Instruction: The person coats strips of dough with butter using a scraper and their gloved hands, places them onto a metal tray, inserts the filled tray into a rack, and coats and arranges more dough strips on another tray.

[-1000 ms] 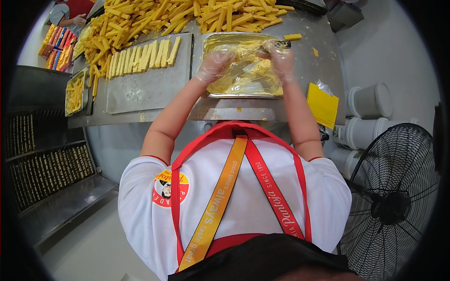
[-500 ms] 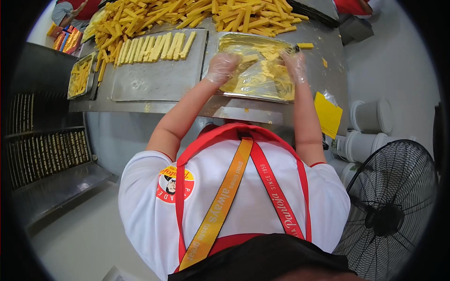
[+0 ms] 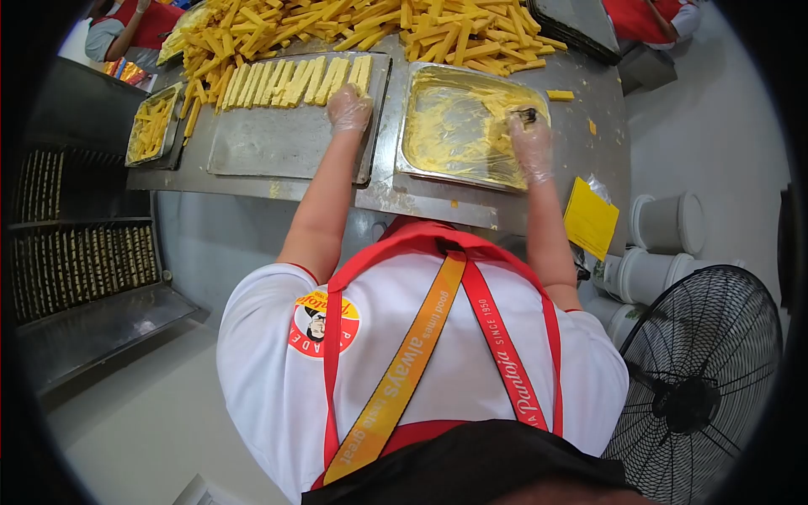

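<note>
My left hand (image 3: 349, 110), in a clear plastic glove, is closed at the right end of a row of coated yellow sticks (image 3: 295, 82). Its fingers are on the lower end of the last stick. The row lies along the upper part of a flat metal tray (image 3: 269, 152). My right hand (image 3: 530, 145), gloved too, is closed around a small dark-handled tool (image 3: 528, 115). It is over the right side of a deeper metal pan (image 3: 404, 153), whose bottom and walls are smeared with yellow cream (image 3: 454, 126).
A big pile of yellow sticks (image 3: 471, 35) lies behind the trays. A small pan of sticks (image 3: 151, 126) is at the left. One stick (image 3: 560, 95) and a yellow card (image 3: 590, 217) lie right. Co-workers (image 3: 157, 25) stand beyond. A fan (image 3: 686, 404) is at lower right.
My left hand has moved left from the cream pan to the right end of the row, where a stick now lies beside the others. My right hand has stayed over the pan.
</note>
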`<action>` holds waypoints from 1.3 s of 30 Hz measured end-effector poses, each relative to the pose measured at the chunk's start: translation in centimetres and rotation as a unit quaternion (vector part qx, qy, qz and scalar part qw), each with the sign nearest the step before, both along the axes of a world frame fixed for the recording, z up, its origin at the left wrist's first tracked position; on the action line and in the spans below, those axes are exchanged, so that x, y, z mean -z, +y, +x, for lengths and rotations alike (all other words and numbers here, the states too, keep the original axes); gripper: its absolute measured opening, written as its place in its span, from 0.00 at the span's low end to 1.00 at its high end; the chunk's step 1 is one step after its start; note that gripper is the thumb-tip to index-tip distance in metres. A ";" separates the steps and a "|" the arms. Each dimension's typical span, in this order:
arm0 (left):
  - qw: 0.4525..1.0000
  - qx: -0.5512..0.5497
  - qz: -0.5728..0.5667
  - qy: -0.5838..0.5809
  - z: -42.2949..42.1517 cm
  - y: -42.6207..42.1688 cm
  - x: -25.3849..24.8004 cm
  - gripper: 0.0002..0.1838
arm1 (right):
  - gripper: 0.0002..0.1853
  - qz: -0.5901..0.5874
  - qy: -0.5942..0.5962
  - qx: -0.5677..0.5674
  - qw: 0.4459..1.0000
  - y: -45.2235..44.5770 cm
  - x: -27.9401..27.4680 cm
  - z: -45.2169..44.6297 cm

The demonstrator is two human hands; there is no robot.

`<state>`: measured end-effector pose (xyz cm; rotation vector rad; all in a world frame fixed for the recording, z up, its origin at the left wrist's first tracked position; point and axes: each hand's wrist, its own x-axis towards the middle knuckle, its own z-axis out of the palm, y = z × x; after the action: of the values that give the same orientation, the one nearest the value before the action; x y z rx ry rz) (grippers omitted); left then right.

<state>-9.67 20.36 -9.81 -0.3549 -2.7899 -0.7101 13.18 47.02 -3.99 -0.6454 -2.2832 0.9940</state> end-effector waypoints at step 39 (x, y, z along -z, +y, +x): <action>0.942 0.274 0.130 -0.147 -11.5 11.1 0.2 0.21 | 0.14 0.045 0.002 0.064 0.997 4.9 -2.0 -0.1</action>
<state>-21.17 31.47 -9.99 -1.0734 -2.8179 -1.3336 13.13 51.90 -2.00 -0.7420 -2.2383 0.8266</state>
